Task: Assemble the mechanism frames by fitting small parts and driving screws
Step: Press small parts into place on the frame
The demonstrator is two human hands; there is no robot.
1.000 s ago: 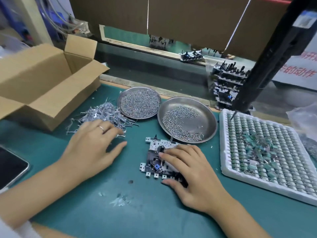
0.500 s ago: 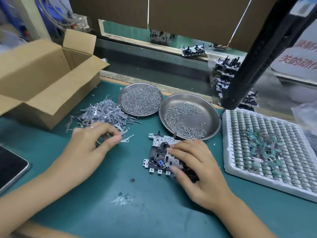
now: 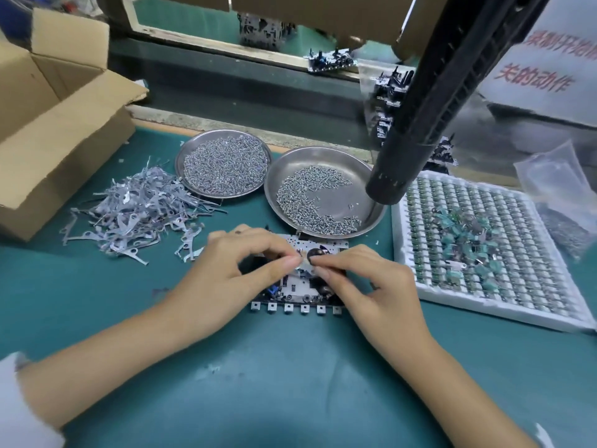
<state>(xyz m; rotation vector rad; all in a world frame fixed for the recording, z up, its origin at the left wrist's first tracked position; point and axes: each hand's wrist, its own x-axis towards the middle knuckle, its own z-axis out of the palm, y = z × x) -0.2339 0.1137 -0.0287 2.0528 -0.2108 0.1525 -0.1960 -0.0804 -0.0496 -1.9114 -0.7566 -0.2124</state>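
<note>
Both hands meet over the frame (image 3: 298, 286) at centre of the green counter (image 3: 290, 383). Left hand (image 3: 226, 279) has thumb and forefinger curled, pinching a small metal part (image 3: 305, 262) at its left end; other fingers arched above the frame. Right hand (image 3: 371, 286) pinches the same part from the right with thumb and forefinger, remaining fingers curled down onto the frame's right side. Part is mostly hidden by fingertips, shape unclear. It sits just in front of a black round piece (image 3: 315, 253) on the frame.

Frame lies flat on the counter, a row of small square tabs along its near edge, blue bit at its left side, far edge close to the right dish.

Behind the frame: two round steel dishes side by side, touching or nearly so. Left dish (image 3: 193, 185) heaped with tiny screws, right dish (image 3: 371, 218) about half covered with screws. Left of the dishes, a loose pile of thin grey metal levers (image 3: 139, 208) on the counter, some strays near the left hand. Open cardboard box (image 3: 58, 130) at far left.

Right of the frame, white foam tray (image 3: 484, 305) with a grid of pockets, a scatter of small green parts on top. Black screwdriver barrel (image 3: 429, 108) hangs down over the right dish's rim. Stacked frames (image 3: 386, 101) behind it. Clear bags (image 3: 562, 182) at far right.
</note>
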